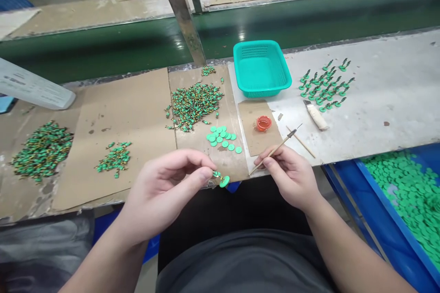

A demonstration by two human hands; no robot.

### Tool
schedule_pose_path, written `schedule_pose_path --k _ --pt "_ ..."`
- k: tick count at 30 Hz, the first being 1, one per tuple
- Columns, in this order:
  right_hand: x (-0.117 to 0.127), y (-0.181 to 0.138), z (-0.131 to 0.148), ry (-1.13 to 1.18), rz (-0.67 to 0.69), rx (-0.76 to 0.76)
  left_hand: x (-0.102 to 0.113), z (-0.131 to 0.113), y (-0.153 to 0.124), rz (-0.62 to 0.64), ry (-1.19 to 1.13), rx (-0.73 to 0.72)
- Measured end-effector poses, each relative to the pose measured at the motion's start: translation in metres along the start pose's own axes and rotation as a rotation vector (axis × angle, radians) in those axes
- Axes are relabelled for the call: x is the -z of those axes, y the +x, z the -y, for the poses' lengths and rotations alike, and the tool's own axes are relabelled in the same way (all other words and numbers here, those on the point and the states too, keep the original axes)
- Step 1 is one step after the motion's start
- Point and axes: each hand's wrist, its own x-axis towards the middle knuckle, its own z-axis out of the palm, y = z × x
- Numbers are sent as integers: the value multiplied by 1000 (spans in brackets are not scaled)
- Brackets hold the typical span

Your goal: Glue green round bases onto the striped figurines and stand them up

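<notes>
My left hand (pixel 165 187) is closed in a pinch on a small green figure with a round green base (pixel 222 178), held just over the table's near edge. My right hand (pixel 290 174) is closed on a thin wooden-handled brush (pixel 277 149) whose tip points up and right toward a small red dish of liquid (pixel 264 123). Several loose green discs (pixel 222 138) lie on the cardboard just beyond my hands. A large pile of green and gold pieces (pixel 194 104) sits behind them.
A teal basket (pixel 261 67) stands at the back. Finished green figures (pixel 325 84) stand in rows at the right, beside a wrapped knife (pixel 316 116) and a second stick (pixel 302 143). More green piles (pixel 41 151) (pixel 115 158) lie left. A blue bin of green discs (pixel 409 192) is lower right.
</notes>
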Motion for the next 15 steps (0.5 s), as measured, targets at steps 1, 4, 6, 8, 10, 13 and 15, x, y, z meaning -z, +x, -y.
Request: schedule_pose_path --k 1,4,6,8,10,13,15 --pt "0 0 0 -4 0 3 0 0 0 7 -6 -4" --pt "0 0 0 -21 3 1 1 1 1 18 -12 -2" --pt "1 0 -1 -32 4 -2 1 1 2 18 -8 11" --pt "1 0 -1 -39 3 -4 2 0 3 24 -5 30" --pt "1 -1 -2 -43 3 -3 2 0 4 38 -11 48" --pt "1 -1 -2 -45 4 -4 1 -1 5 57 -21 71" --pt "0 -2 -2 -43 3 -5 1 -1 7 63 -31 77"
